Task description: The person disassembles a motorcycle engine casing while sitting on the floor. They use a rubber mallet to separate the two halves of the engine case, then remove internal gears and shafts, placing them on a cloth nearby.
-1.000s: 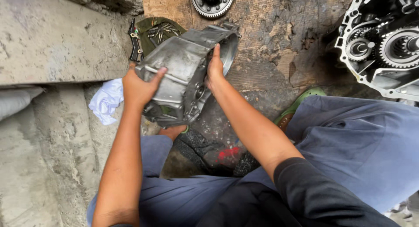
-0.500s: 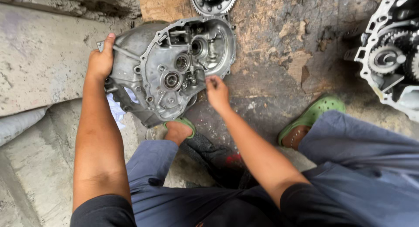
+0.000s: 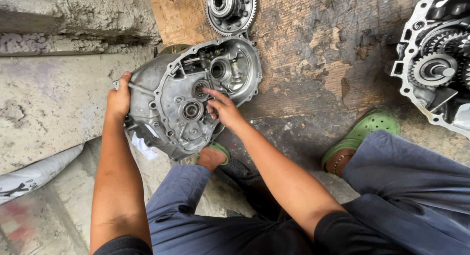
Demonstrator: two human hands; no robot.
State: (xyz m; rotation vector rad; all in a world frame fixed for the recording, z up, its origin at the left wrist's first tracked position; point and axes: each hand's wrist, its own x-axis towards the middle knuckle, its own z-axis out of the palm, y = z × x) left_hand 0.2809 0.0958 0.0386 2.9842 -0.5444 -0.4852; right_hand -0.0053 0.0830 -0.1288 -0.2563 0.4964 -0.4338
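Bare cast aluminium: a gearbox housing half (image 3: 196, 96) stands on its edge on the floor (image 3: 313, 64), open face tilted up toward the camera, so the bearing seats and bores inside can be seen and reached. It sits just in front of the person's knees, with its lower rim down by the left foot and green sandal (image 3: 220, 151).

Left hand (image 3: 119, 99): wrapped over the housing's outer left rim, fingers curled round the edge, thumb on the near side. Clamped on, apparently as the prop, since the casting on edge would likely tip without it.

Right hand (image 3: 223, 108): not gripping anything. Fingers loosely spread and half bent, tips resting on the inner face beside the small bearing bore (image 3: 199, 90), just above the lower bearing (image 3: 191, 109). Looks like feeling or checking the seat rather than holding. Can't tell if anything small is pinched under the fingertips.

Hands are well apart, one at each side of the casting.

Around it:
- Toothed gear assembly (image 3: 230, 7) lies flat on the floor just beyond the housing's top rim, near but apparently not touching.
- Mating gearbox half (image 3: 438, 64), with gears and shafts exposed, lies at the right edge, well apart.
- White rag or paper (image 3: 144, 146) pokes out under the housing's lower left.
- Second green sandal (image 3: 362, 132) to the right, on oil-stained concrete.
- Concrete step (image 3: 58, 88) runs along the left; the housing's back sits just beside it.
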